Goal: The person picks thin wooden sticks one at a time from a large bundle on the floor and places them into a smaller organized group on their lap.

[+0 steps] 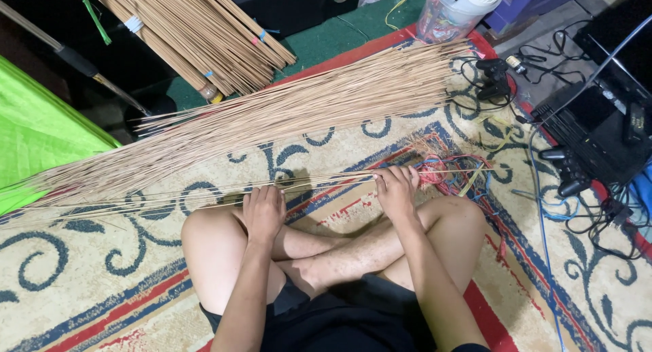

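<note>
A person sits cross-legged on a patterned rug (pixel 102 284), cream with dark blue scrolls and red and blue border stripes, its pile short and flat. The left hand (pixel 263 213) lies palm down with its fingers curled over a few thin, pale, straight sticks (pixel 204 197) that run flat across the rug in front of the knees; the right hand (pixel 396 188) grips the same sticks further along, fingers bent over them. Just beyond, a big loose sheaf (pixel 285 114) of the same stiff tan sticks lies slantwise on the rug, fanning wide to the left and tight toward the upper right. Behind it a tied bundle (pixel 197 36) of thicker straw-coloured sticks leans, bound with pale and blue bands. By the right hand sits a tangle of thin coloured strings (pixel 451 172), red, blue and yellow. A clear plastic jar (pixel 448 12) with a white lid stands at the rug's far edge. Bright green cloth (pixel 41 128) lies at left; black game controllers (pixel 567 172) and cables lie at right.
</note>
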